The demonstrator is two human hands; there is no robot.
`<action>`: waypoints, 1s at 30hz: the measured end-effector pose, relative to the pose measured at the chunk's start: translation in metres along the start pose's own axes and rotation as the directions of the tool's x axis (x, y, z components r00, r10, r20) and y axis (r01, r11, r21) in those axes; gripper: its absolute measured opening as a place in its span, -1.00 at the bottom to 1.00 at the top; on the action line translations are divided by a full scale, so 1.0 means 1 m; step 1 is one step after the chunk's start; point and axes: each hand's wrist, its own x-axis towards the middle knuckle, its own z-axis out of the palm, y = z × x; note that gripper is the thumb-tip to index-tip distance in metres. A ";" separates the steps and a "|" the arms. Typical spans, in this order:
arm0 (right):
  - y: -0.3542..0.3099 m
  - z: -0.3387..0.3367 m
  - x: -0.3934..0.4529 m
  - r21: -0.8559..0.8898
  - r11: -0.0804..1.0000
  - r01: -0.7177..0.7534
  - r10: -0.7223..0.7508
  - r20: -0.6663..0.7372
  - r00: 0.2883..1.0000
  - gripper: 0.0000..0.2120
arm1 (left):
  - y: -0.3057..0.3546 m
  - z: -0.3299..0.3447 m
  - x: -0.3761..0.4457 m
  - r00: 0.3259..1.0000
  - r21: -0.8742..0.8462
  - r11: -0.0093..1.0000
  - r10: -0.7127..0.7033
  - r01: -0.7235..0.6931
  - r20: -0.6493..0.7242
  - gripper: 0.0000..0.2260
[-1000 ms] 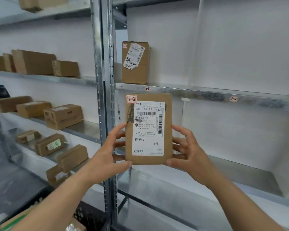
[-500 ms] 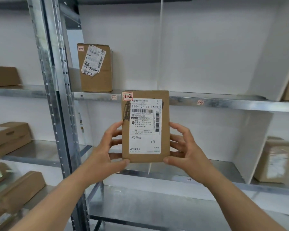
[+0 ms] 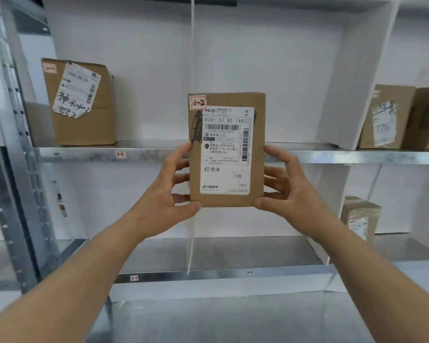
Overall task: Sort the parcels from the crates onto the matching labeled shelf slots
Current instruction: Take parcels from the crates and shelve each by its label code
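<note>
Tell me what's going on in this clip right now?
A person holds a flat brown cardboard parcel upright in front of a metal shelving rack, the left hand and right hand gripping its sides. A red-edged sticker on its top corner reads 1-2. It has not been shelved yet. A taller brown cardboard box stands on the upper shelf above the 1-1 tag; the slot to its right looks vacant.

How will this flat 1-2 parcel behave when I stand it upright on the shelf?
The parcel looks like stiff cardboard, so it probably keeps its shape. It seems thin, so standing on edge it may tip. Left hand and right hand hold it with fingertips alone, suggesting it is light.
</note>
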 end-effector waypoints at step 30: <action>0.086 -0.087 0.195 -0.212 0.972 -0.099 0.075 -0.118 0.990 -0.52 | -0.075 0.041 0.207 0.989 0.153 0.978 -0.128 0.139 -0.078 -0.09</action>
